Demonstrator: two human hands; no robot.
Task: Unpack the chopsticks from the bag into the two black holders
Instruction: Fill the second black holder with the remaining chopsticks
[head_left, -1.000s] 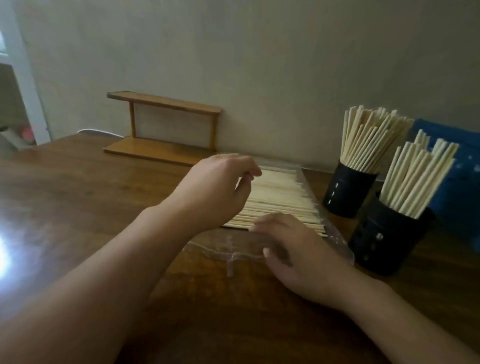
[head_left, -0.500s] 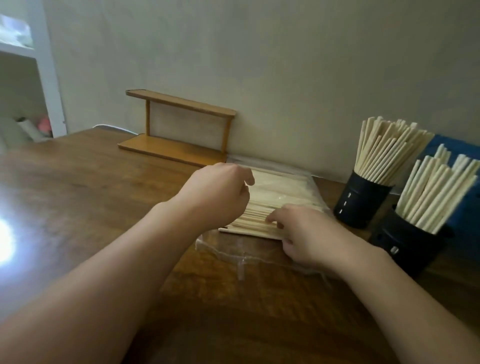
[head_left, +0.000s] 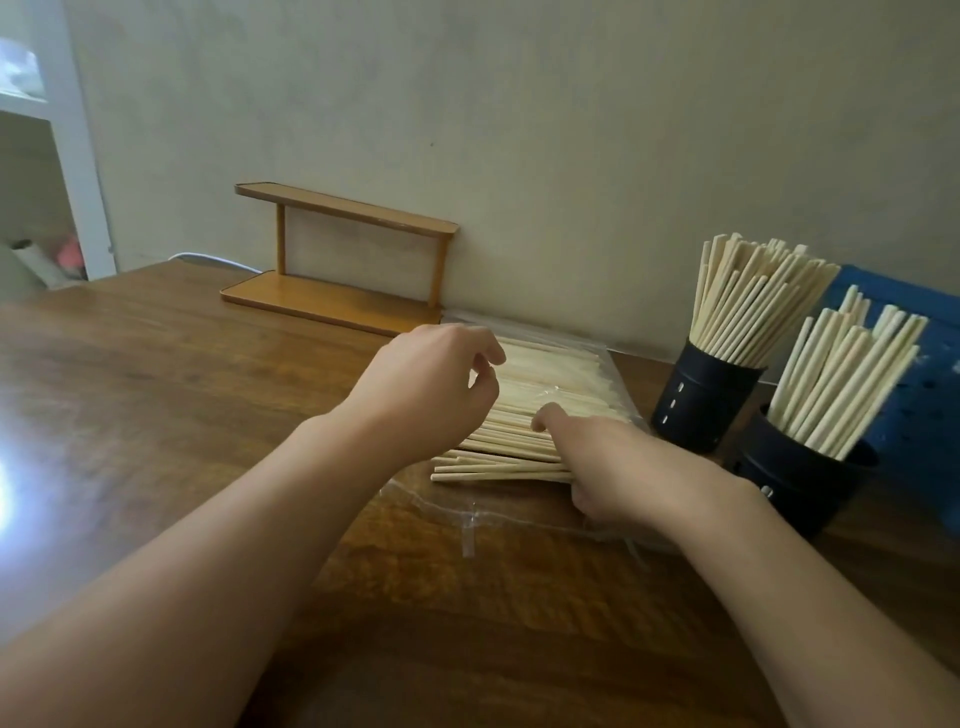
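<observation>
The loose chopsticks (head_left: 524, 415) lie flat in a pale heap on the wooden table (head_left: 156, 374), half in and half out of a clear plastic bag (head_left: 457, 506) whose open, crumpled mouth points toward the person. The heap sits close to the wall, its far part under the film and its near ends bare.

The right hand (head_left: 610, 467) is down on the near right side of the heap, its fingers curled round a small bunch of the bare chopsticks, thumb lying across the top. The left hand (head_left: 431, 387) hovers over the left side of the heap with fingers bent and thumb close to the forefinger; whether it pinches the film or a stick, I cannot tell from here.

Just to the right of the bag stand the two black holders. The far holder (head_left: 698, 402) is packed with upright chopsticks that fan out at the top, and the near holder (head_left: 795, 488), touching or nearly touching it, is just as full.

Behind the holders a blue pegboard panel (head_left: 930, 395) leans at the right edge. To the left of the bag, against the wall, stands a small two-tier wooden shelf (head_left: 343, 260).
</observation>
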